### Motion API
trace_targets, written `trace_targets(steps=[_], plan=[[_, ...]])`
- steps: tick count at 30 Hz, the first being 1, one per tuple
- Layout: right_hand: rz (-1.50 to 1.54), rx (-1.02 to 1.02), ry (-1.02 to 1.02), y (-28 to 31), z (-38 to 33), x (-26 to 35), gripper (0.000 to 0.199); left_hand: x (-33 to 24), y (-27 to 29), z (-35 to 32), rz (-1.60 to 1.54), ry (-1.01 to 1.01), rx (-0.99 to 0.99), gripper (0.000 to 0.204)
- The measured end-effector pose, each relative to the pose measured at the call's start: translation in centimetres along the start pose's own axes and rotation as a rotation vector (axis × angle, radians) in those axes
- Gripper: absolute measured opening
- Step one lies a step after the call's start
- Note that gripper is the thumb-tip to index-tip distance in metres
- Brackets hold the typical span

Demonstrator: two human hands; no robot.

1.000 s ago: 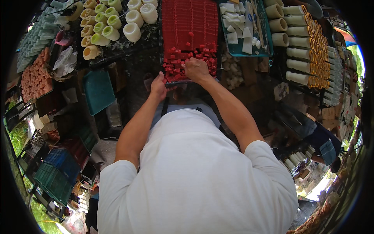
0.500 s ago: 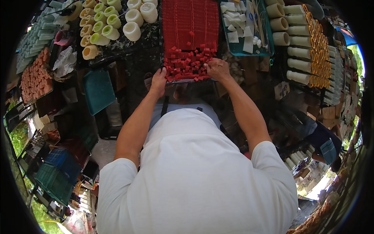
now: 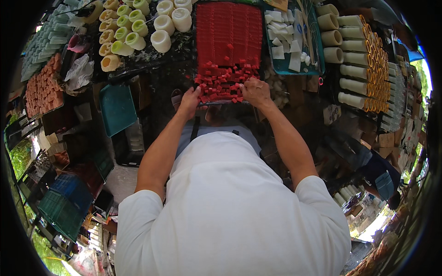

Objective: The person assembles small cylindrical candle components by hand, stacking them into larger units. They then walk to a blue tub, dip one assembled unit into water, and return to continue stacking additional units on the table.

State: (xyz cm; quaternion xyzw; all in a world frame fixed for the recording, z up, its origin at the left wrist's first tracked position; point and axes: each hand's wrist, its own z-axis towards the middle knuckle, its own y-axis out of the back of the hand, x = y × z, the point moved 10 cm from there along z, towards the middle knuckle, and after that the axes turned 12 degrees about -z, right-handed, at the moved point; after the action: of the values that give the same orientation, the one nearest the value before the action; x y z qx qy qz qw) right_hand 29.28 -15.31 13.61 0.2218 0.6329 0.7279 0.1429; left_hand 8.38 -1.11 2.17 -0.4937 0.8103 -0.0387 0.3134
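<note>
Fingers of left hand (image 3: 189, 102) and right hand (image 3: 256, 92) curled down into the loose red cubes (image 3: 223, 82) at the near end of the red tray (image 3: 229, 32), counter centre. Could easily spill cubes off that near edge with a hard sweep.

I am looking down into a crowded craft workshop. Rolls (image 3: 354, 46) of pale material, a red grooved tray (image 3: 229, 32) and stacked crates (image 3: 64, 202) are filling the benches.
</note>
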Motion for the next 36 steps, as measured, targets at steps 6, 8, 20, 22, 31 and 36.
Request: trace_targets(steps=[6,8,20,22,31,36], plan=[[-0.067,0.102,0.029,-0.9,-0.9,-2.5,0.025,-1.9,1.9,2.3,0.443,-0.539,-0.112,0.069],[-0.018,0.063,0.056,-2.6,-0.5,0.0,0.026,-3.0,0.3,1.1,0.658,-0.603,-0.135,0.077],[0.041,0.1,-0.116,-2.6,-1.8,0.6,0.026,-4.9,-2.6,-2.5,0.729,-0.696,-0.048,0.063],[0.079,0.146,-0.03,-3.3,-1.2,4.0,0.026,-3.8,-1.6,-1.0,0.692,-0.637,-0.014,0.062],[-0.058,0.098,-0.439,-0.8,-6.2,-1.0,0.029,-4.7,-2.6,-2.3,0.681,-0.629,-0.015,0.072],[-0.085,0.036,-0.525,-1.9,-5.4,0.0,0.032,-4.5,-2.8,-2.1,0.767,-0.617,0.048,0.081]])
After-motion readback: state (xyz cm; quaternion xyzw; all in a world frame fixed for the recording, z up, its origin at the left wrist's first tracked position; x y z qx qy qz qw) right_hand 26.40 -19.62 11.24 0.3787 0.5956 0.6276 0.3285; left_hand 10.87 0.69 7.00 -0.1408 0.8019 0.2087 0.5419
